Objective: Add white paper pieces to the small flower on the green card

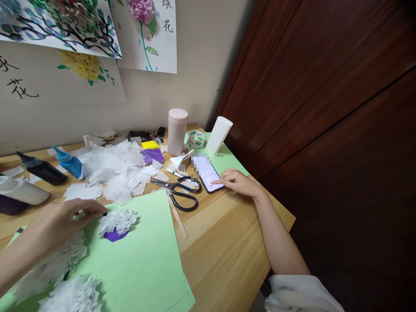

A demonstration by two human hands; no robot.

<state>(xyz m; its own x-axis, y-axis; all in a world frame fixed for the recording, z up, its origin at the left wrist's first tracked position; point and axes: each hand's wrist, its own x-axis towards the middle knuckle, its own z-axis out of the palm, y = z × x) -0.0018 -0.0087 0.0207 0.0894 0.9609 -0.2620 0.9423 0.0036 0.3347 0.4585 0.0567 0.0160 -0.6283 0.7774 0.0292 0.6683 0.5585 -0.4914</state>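
Observation:
My left hand (73, 214) is closed in a pinch at the upper left edge of a white ruffled paper flower (118, 222). A small dark bit shows at its fingertips, too small to name. Purple material (115, 235) peeks out under that flower, which lies on a light green sheet (143, 255). Another white paper flower (73, 294) is at the sheet's lower edge, and a third (52, 268) lies partly behind my left forearm. My right hand (238, 182) touches the lit screen of a phone (211, 178) with its outstretched index finger, holding nothing.
Black-handled scissors (182, 193) and a wooden stick (178, 219) lie left of the phone. Behind are a paper scrap pile (110, 164), a pink bottle (177, 132), a tape roll (196, 139) and a white container (220, 133). Squeeze bottles (42, 168) stand left. Flower pictures (149, 52) hang on the wall.

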